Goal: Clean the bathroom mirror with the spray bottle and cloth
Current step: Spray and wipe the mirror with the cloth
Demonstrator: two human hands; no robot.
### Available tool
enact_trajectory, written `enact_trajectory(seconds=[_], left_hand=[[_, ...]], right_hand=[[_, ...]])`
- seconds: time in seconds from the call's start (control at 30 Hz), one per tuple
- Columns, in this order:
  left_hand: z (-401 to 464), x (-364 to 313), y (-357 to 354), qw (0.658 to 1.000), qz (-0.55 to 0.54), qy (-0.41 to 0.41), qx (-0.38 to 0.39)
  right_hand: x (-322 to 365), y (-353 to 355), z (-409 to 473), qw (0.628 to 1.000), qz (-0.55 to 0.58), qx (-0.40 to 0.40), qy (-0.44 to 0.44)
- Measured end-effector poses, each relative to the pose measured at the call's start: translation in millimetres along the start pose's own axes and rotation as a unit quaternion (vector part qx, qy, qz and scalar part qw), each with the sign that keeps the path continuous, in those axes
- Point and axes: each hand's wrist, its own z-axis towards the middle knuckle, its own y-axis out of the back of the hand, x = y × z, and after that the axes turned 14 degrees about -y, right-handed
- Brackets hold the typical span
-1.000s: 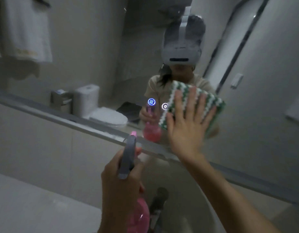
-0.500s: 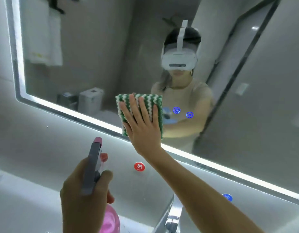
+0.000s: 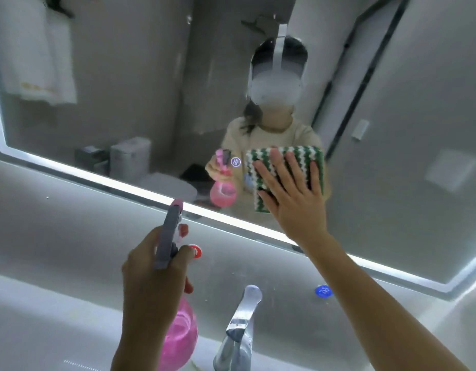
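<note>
Gripping the pink spray bottle [image 3: 178,336] round its neck, the left hand [image 3: 151,285] is holding it upright, near the camera and above the worktop [image 3: 44,317], with the fingers curled round the grey trigger head and the nozzle pointing toward the glass. On the right, the right hand [image 3: 293,194] is pressing the green-and-white striped cloth [image 3: 282,167] flat against the mirror [image 3: 151,89], its fingers spread straight over the cloth and the palm lying on the lower part of it; this grip is wide and flat, pushing rather than clutching. The cloth is sitting on the lower middle of the glass, just above the lit strip [image 3: 140,188] that is running along the mirror's bottom edge. Below it, a chrome faucet [image 3: 239,325] is rising from the near edge, with a red round mark [image 3: 195,251] and a blue round mark [image 3: 322,291] on the wall panel to either side. As for progress, the wiping is plainly under way, since the cloth is already on the glass, but how much of the surface is done is hard to judge: no wet streaks or droplets are showing clearly at this sharpness. The wide upper and far left and right stretches of the mirror are looking untouched by the cloth at present, so much of the wiping seems left, and the bottle held at the ready suggests more spraying is likely needed.
</note>
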Motion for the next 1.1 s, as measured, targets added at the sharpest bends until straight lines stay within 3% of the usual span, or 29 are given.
enact_trajectory(seconds=[0.23,0.47,0.87,1.1], left_hand=[[-4,-14,-31,0.999,-0.016,-0.014,0.03],[-3,-8,-28,0.999,-0.02,-0.004,0.035],[18,18,40,0.992,-0.049,0.055,-0.105],[19,16,50,0.993,0.004,0.055,-0.108]], right_hand=[[-57,10,-47,0.997,-0.034,-0.018,-0.061],[-16,-2,-41,0.987,-0.033,-0.008,-0.156],[194,-47,44,0.997,0.058,0.051,0.014],[194,-52,41,0.996,0.021,0.062,0.068]])
